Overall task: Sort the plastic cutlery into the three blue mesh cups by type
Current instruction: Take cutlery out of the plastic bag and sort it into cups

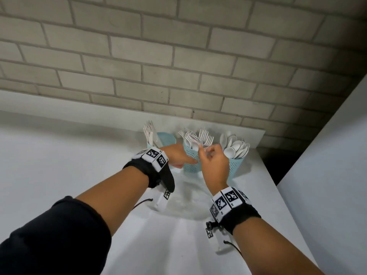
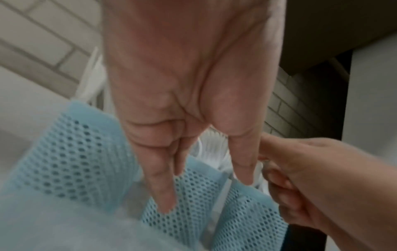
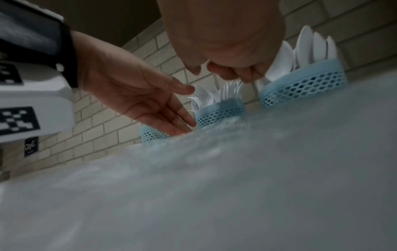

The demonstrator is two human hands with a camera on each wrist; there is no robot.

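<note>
Three pale blue cups stand in a row along the far edge of a smooth white tabletop (image 1: 79,155), close under a wall of matte grey-white brick (image 1: 178,56). Each cup is round, of perforated plastic mesh with a solid band at the rim. The left cup (image 1: 167,136) holds a flat sheaf of white knives (image 1: 150,131) leaning against its left side. The middle cup (image 1: 190,158) bristles with white forks (image 1: 203,134), tines up and fanned apart, and a few rounded pieces mixed in near its front that I cannot tell apart. The right cup (image 1: 237,165) is full of glossy white spoons (image 1: 235,145), oval bowls up and overlapping like petals — it stands at the far right corner, just beside the middle cup.

The left hand (image 1: 179,155) reaches between the left and middle cups with its fingers straight and close together, the tips lying against the mesh wall of the middle cup; it holds nothing. The right hand (image 1: 213,162) hangs at the rim of the middle cup, on the side toward the spoons, with thumb and forefinger drawn together and the other fingers curled. Something thin and white shows at that pinch — whether the fingers grip it is not clear, since the wrist views are blurred there.

Both wrists wear black bands carrying white blocks printed with black square patterns.
</note>
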